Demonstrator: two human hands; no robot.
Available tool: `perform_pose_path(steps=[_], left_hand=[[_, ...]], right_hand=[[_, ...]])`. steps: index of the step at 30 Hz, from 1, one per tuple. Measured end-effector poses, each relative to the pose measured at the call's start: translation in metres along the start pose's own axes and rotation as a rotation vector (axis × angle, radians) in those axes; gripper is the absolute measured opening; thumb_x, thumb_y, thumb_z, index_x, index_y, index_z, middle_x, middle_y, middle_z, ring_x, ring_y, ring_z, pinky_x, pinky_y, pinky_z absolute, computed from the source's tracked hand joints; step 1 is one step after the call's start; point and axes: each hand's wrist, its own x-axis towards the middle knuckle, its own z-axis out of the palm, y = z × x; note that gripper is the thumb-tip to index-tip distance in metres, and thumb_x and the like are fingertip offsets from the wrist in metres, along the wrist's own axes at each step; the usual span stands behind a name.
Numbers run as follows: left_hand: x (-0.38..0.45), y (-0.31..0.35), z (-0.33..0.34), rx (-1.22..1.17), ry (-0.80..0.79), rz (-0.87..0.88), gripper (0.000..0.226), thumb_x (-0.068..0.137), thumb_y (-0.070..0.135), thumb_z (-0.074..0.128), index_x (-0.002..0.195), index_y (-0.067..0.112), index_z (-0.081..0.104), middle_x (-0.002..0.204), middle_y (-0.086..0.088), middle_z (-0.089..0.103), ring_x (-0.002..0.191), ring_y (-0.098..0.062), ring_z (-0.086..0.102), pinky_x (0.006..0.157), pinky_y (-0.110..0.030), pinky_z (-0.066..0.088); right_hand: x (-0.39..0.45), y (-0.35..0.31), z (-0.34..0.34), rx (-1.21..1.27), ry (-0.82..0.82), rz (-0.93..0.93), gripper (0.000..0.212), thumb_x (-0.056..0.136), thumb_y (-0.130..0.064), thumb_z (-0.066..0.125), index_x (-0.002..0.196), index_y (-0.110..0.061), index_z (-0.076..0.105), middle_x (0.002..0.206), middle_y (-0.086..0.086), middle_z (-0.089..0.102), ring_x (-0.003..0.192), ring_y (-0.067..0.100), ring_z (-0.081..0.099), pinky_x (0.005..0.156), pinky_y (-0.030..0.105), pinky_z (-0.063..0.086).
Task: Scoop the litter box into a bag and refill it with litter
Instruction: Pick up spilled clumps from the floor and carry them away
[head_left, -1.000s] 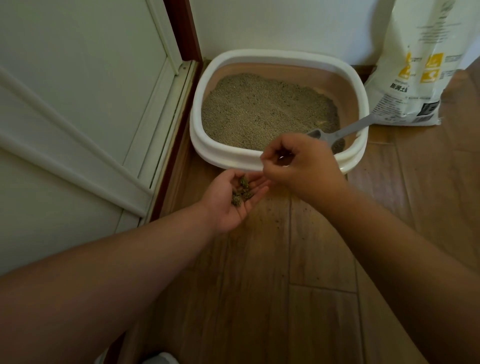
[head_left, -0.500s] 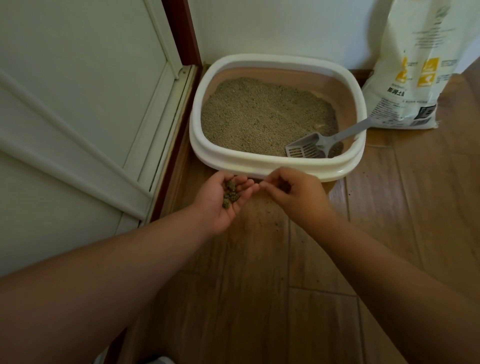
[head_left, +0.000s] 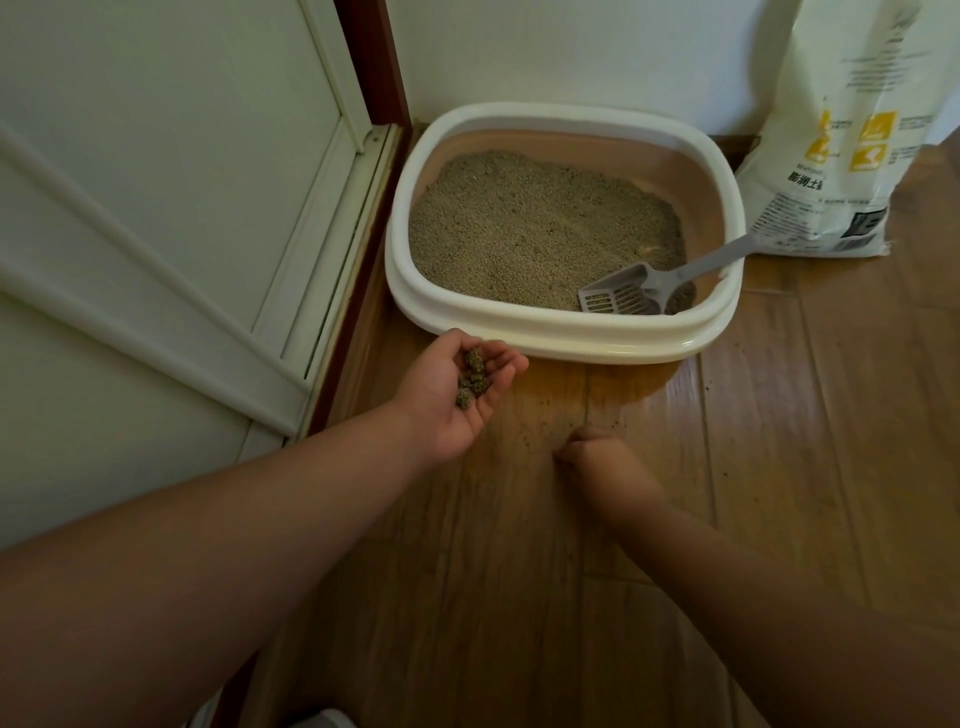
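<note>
The white-rimmed litter box (head_left: 550, 332) stands on the wood floor against the wall, filled with grey-brown litter (head_left: 519, 228). A grey slotted scoop (head_left: 623, 297) lies in its near right corner, handle leaning on the right rim. My left hand (head_left: 441, 410) is held palm up just in front of the box, cupped, with several dark litter clumps (head_left: 472, 376) lying in it. My right hand (head_left: 597, 460) is lower and to the right, down at the floor, its fingers curled and tips together. What is between those fingertips is hidden.
Small litter grains (head_left: 540, 431) are scattered on the floorboards between my hands and further right. A tall white litter bag (head_left: 841, 156) stands against the wall right of the box. A white folding door (head_left: 156, 208) and its red-brown frame close off the left.
My right hand has left my left palm and dropped back to the floor. My left hand stays cupped with the clumps. The scoop, earlier hidden behind my right hand, is in full view.
</note>
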Motion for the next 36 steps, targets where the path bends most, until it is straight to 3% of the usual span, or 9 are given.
perform_pose_path(steps=[2, 8, 13, 17, 22, 25, 27, 32, 36], left_hand=[[-0.002, -0.002, 0.001, 0.010, -0.012, 0.002, 0.046, 0.101, 0.016, 0.054, 0.064, 0.000, 0.076, 0.079, -0.014, 0.074, 0.072, -0.021, 0.077, 0.063, -0.020, 0.061], [-0.008, -0.002, 0.003, 0.000, -0.013, -0.001, 0.034, 0.101, 0.017, 0.055, 0.078, -0.001, 0.073, 0.082, -0.014, 0.074, 0.075, -0.021, 0.077, 0.066, -0.021, 0.061], [-0.008, 0.000, 0.005, -0.016, -0.015, 0.005, 0.030, 0.101, 0.017, 0.054, 0.083, -0.001, 0.071, 0.083, -0.014, 0.074, 0.076, -0.022, 0.077, 0.068, -0.023, 0.062], [-0.002, 0.003, 0.013, -0.016, -0.045, 0.023, 0.028, 0.101, 0.015, 0.051, 0.091, -0.002, 0.069, 0.088, -0.015, 0.074, 0.081, -0.021, 0.076, 0.073, -0.026, 0.063], [-0.007, 0.005, 0.041, 0.026, -0.140, 0.036, 0.029, 0.103, 0.021, 0.048, 0.112, 0.000, 0.067, 0.103, -0.015, 0.071, 0.097, -0.019, 0.069, 0.090, -0.028, 0.056], [-0.012, 0.012, 0.055, 0.014, -0.143, 0.053, 0.026, 0.102, 0.019, 0.049, 0.109, 0.001, 0.066, 0.099, -0.014, 0.071, 0.090, -0.018, 0.070, 0.086, -0.027, 0.058], [-0.017, 0.015, 0.062, -0.037, -0.150, 0.062, 0.023, 0.101, 0.016, 0.050, 0.106, 0.001, 0.066, 0.098, -0.014, 0.072, 0.087, -0.018, 0.071, 0.077, -0.025, 0.062], [-0.025, 0.030, 0.082, -0.097, -0.107, 0.124, 0.022, 0.101, 0.018, 0.057, 0.085, 0.005, 0.066, 0.083, -0.009, 0.071, 0.077, -0.017, 0.074, 0.060, -0.022, 0.061], [-0.029, 0.057, 0.123, -0.111, -0.141, 0.217, 0.030, 0.103, 0.020, 0.056, 0.076, 0.008, 0.064, 0.078, -0.008, 0.071, 0.072, -0.016, 0.074, 0.058, -0.021, 0.060]], right_hand=[[-0.002, -0.002, -0.002, -0.037, -0.007, 0.001, 0.027, 0.099, -0.019, 0.058, 0.125, -0.024, 0.066, 0.131, -0.002, 0.058, 0.113, 0.016, 0.060, 0.099, 0.030, 0.052], [-0.002, -0.014, -0.019, 0.052, -0.020, 0.084, 0.006, 0.097, -0.023, 0.062, 0.097, -0.029, 0.062, 0.102, -0.005, 0.063, 0.087, 0.011, 0.062, 0.084, 0.033, 0.059], [-0.018, -0.035, -0.077, 0.326, 0.394, -0.060, 0.010, 0.087, -0.022, 0.073, 0.086, -0.025, 0.063, 0.087, -0.010, 0.060, 0.077, 0.005, 0.059, 0.072, 0.027, 0.057], [-0.030, -0.070, -0.137, 0.434, 0.523, -0.230, 0.008, 0.085, -0.022, 0.076, 0.087, -0.022, 0.068, 0.086, -0.010, 0.063, 0.079, 0.006, 0.060, 0.068, 0.024, 0.055], [-0.031, -0.087, -0.179, 0.309, 0.481, -0.256, 0.010, 0.090, -0.018, 0.070, 0.098, -0.022, 0.075, 0.093, -0.006, 0.067, 0.090, 0.011, 0.062, 0.080, 0.034, 0.057], [-0.030, -0.091, -0.195, 0.130, 0.401, -0.259, 0.025, 0.094, -0.014, 0.062, 0.112, -0.025, 0.077, 0.102, -0.001, 0.072, 0.098, 0.018, 0.064, 0.086, 0.040, 0.055], [-0.034, -0.090, -0.207, 0.139, 0.436, -0.301, 0.021, 0.094, -0.017, 0.065, 0.109, -0.025, 0.078, 0.099, -0.003, 0.074, 0.094, 0.016, 0.066, 0.084, 0.039, 0.056], [-0.039, -0.076, -0.234, 0.639, 0.634, -0.275, 0.007, 0.089, -0.023, 0.078, 0.096, -0.023, 0.075, 0.085, -0.012, 0.072, 0.081, 0.001, 0.067, 0.076, 0.022, 0.058], [-0.037, -0.073, -0.252, 1.180, 0.712, -0.171, 0.013, 0.100, -0.021, 0.065, 0.104, -0.014, 0.074, 0.090, 0.002, 0.078, 0.090, 0.016, 0.075, 0.088, 0.037, 0.061]])
